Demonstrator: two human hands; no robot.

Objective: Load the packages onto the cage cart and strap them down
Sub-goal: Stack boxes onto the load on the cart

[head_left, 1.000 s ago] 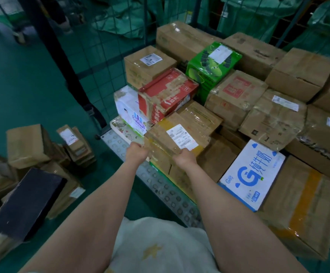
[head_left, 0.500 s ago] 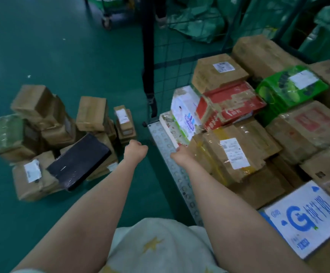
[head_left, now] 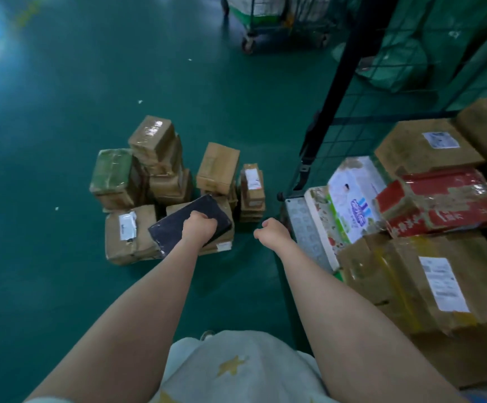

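A pile of taped cardboard packages [head_left: 166, 181] lies on the green floor, with a flat black package [head_left: 172, 231] leaning on its front. My left hand [head_left: 200, 228] is over that black package with fingers curled; whether it grips the package is hidden by the hand itself. My right hand [head_left: 271, 232] hovers with curled fingers, holding nothing, between the pile and the cage cart's metal deck [head_left: 303, 225]. The cart is stacked with boxes: a white printed one [head_left: 355, 196], a red one [head_left: 440, 205] and a brown labelled one [head_left: 428, 286].
The cart's black corner post [head_left: 332, 82] and wire mesh side [head_left: 382, 91] rise on the right. Another wheeled cart [head_left: 265, 21] stands at the back. Green sacks [head_left: 396, 62] lie behind the mesh. Open green floor [head_left: 62, 286] surrounds the pile.
My view has swung left from the cart to the floor pile. Both hands left the brown box on the cart; the left one has reached out over the black package.
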